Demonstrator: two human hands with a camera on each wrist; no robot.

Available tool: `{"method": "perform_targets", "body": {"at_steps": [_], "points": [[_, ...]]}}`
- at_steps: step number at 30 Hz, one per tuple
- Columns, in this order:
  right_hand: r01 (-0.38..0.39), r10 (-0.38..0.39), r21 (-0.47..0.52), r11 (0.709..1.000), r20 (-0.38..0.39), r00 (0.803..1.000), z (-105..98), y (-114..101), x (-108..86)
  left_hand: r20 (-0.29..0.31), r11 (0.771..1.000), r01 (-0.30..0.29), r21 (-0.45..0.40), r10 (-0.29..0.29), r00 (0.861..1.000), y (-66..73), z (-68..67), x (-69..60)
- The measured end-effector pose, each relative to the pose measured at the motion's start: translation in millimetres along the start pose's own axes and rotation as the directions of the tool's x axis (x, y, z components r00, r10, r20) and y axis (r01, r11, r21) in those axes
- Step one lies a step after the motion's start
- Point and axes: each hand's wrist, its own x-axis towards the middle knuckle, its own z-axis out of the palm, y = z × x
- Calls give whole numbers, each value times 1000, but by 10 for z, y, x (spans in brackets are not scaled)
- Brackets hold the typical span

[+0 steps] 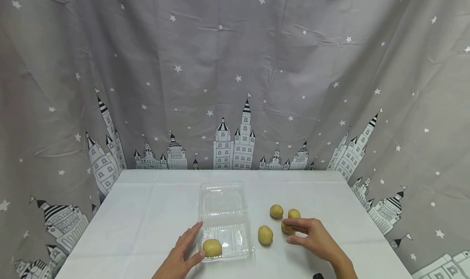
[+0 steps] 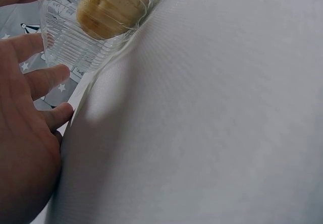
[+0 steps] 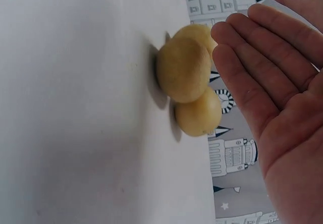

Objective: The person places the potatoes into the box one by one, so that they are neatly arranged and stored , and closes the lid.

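Note:
A clear plastic clamshell box (image 1: 220, 220) lies with its lid folded back on the white table. One potato (image 1: 212, 248) sits in the near left of its base; the left wrist view shows this potato (image 2: 113, 9) through the ribbed wall. My left hand (image 1: 180, 254) is at the box's left side, fingers extended, thumb tip by the potato. Over at the right, my right hand (image 1: 312, 237) hovers beside a potato (image 1: 287, 229), partly hidden by its fingers. In the right wrist view its fingers (image 3: 267, 57) are straight, with potatoes (image 3: 183, 70) just past the fingertips.
Between box and right hand lies a loose potato (image 1: 265, 235). Two more potatoes, a left one (image 1: 276, 211) and a right one (image 1: 293, 214), are farther back. A grey curtain (image 1: 235, 67) with stars and castles hangs behind the table (image 1: 147, 205). A small black object (image 1: 318, 276) shows at the bottom edge.

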Motion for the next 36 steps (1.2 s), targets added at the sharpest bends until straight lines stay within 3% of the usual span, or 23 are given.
{"method": "perform_targets", "body": {"at_steps": [17, 26, 32, 36], "points": [[42, -41, -17, 999, 44, 998, 292, 9, 209, 9, 1000, 1, -1, -1, 1000, -26, 9, 17], [134, -131, -166, 977, 31, 991, 392, -17, 275, 14, 1000, -9, -16, 10, 1000, -28, -6, 12], [124, -117, -221, 967, 44, 992, 461, -22, 312, 18, 1000, -3, -22, 4, 1000, -31, -5, 9], [116, -108, -206, 972, 50, 993, 507, -30, 317, 18, 999, -7, -41, 7, 1000, -33, 3, 10]]}}
